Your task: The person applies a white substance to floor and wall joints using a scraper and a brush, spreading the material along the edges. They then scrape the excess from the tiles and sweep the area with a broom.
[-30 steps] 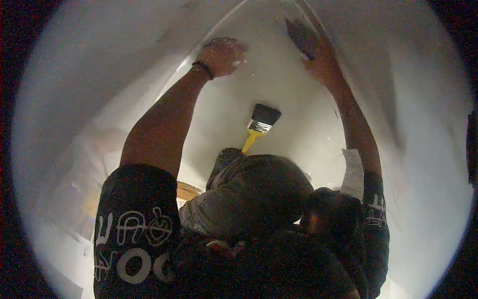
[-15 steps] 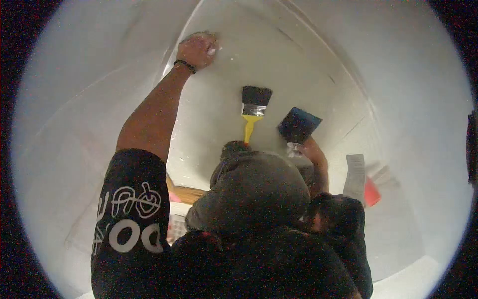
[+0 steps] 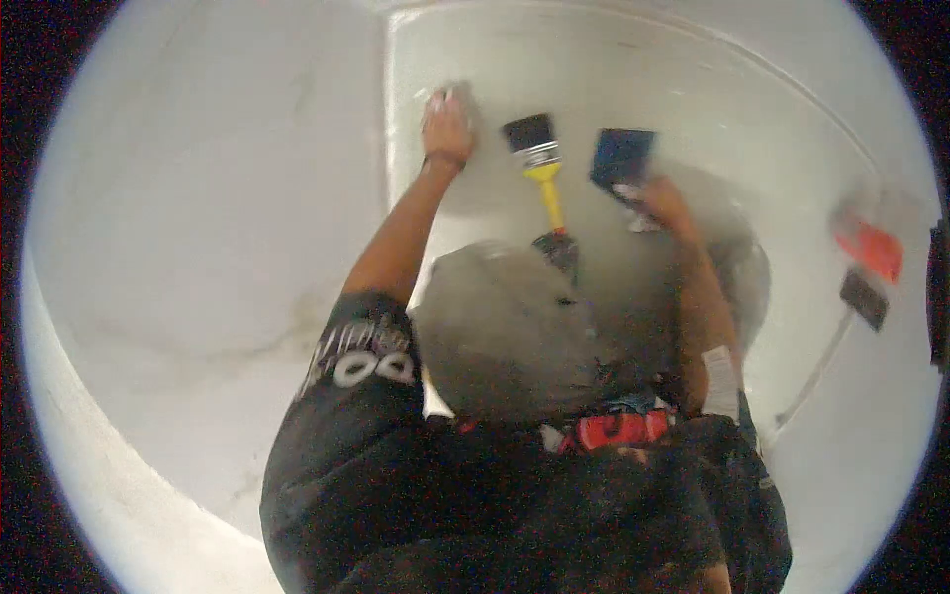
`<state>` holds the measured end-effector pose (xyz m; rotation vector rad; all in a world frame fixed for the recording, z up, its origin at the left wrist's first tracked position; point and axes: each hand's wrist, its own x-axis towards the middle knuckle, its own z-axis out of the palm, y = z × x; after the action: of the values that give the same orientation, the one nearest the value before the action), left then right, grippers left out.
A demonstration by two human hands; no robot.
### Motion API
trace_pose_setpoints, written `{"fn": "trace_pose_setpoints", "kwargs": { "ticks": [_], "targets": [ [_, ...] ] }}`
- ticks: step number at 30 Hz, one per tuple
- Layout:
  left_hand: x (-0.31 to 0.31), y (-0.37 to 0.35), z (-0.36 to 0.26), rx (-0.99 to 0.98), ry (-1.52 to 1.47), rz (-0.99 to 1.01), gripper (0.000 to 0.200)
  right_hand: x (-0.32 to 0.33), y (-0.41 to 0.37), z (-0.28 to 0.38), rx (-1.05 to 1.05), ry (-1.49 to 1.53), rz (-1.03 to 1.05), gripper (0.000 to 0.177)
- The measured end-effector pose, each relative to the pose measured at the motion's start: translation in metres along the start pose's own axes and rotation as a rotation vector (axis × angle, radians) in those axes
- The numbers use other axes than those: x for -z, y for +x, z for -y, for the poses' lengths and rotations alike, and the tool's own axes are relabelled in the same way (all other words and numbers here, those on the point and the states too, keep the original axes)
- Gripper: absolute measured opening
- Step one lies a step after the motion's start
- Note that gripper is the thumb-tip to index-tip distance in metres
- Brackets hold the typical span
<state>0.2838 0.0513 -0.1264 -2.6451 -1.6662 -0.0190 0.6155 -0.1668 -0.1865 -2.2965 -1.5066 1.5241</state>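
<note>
My left hand [image 3: 448, 129], with a dark band at the wrist, lies with its fingers stretched out on the pale, smooth surface [image 3: 485, 54]. White residue shows on the fingertips. My right hand [image 3: 669, 205] is wrapped round the handle end of a broad scraper with a square dark-blue blade [image 3: 623, 156]. Most of its handle is hidden by the fingers. Between my hands rests a wide paintbrush [image 3: 546, 178] with black bristles, a metal ferrule and a yellow handle, its bristles pointing away from me. The brush's handle end reaches a dark shoe [image 3: 560, 253].
My bent knee in grey trousers [image 3: 505, 327] fills the middle. On the right are a red object [image 3: 871, 249], a dark flat block [image 3: 865, 298] and a printed paper strip [image 3: 720, 381] by my forearm. A curved pale wall [image 3: 208, 198] rises on the left.
My view has turned, so the brush and scraper appear higher up. My left hand has gone from curled to flat with fingers extended. The right hand keeps hold of the scraper.
</note>
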Motion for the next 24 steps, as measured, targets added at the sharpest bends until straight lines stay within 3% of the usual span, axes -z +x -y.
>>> {"fn": "trace_pose_setpoints", "kwargs": {
  "ticks": [1,2,3,4,5,9,11,12,14,16,17,18,19,20,21,22,23,24],
  "targets": [
    [0.023,-0.021,-0.033,-0.143,-0.121,-0.047,0.047,0.014,-0.009,0.007,0.292,-0.063,-0.155,0.055],
    [0.045,-0.034,-0.067,-0.264,-0.129,0.074,0.050,0.014,-0.016,0.022,0.556,-0.152,-0.299,0.054],
    [0.064,-0.047,-0.097,-0.389,-0.134,0.203,0.054,0.015,-0.024,0.023,0.186,0.237,-0.190,0.057],
    [0.065,-0.057,-0.112,-0.611,-0.089,0.249,0.055,0.023,-0.024,0.030,-0.035,0.127,-0.051,0.060],
    [0.062,-0.064,-0.120,-0.811,-0.038,0.279,0.057,0.027,-0.032,0.035,0.017,0.177,-0.110,0.060],
    [0.034,-0.051,-0.125,-0.886,0.102,0.421,0.045,0.034,-0.051,0.026,-0.054,0.434,-0.007,0.049],
    [0.028,-0.032,-0.124,-0.845,0.149,0.365,0.039,0.077,-0.087,0.059,-0.250,0.625,0.158,0.035],
    [0.027,-0.014,-0.101,-0.790,0.202,0.321,0.034,0.071,-0.073,0.072,-0.243,0.628,0.166,0.035],
    [0.016,0.031,-0.082,-0.647,-0.002,0.026,0.041,0.046,-0.053,0.061,-0.107,0.563,-0.002,0.044],
    [0.065,0.072,-0.104,-0.453,-0.231,0.092,0.047,0.016,-0.036,0.045,-0.031,0.044,-0.363,0.054],
    [0.059,0.093,-0.099,-0.619,-0.258,0.004,0.063,0.017,-0.032,0.042,-0.100,0.177,-0.150,0.065],
    [0.056,0.108,-0.108,-0.432,-0.331,0.258,0.056,0.036,-0.046,0.055,-0.156,0.101,-0.115,0.071],
    [0.040,0.117,-0.124,-0.603,-0.594,-0.007,0.050,-0.015,-0.002,0.008,0.031,0.063,-0.074,0.074],
    [0.051,0.122,-0.145,-0.492,-0.676,0.218,0.046,-0.017,-0.003,0.005,0.046,-0.005,-0.136,0.069],
    [0.039,0.129,-0.165,-0.627,-0.792,0.040,0.041,0.045,-0.046,0.066,-0.203,0.444,0.044,0.063],
    [0.019,0.133,-0.183,-0.597,-0.565,-0.071,0.033,0.033,-0.035,0.066,-0.203,0.428,0.026,0.059],
    [0.025,0.139,-0.193,-0.654,-0.776,-0.189,0.029,0.023,-0.026,0.059,-0.220,0.414,0.001,0.056],
    [0.014,0.142,-0.177,-0.640,-0.766,-0.181,0.029,0.028,-0.028,0.075,-0.213,0.413,0.018,0.056]
  ]
}}
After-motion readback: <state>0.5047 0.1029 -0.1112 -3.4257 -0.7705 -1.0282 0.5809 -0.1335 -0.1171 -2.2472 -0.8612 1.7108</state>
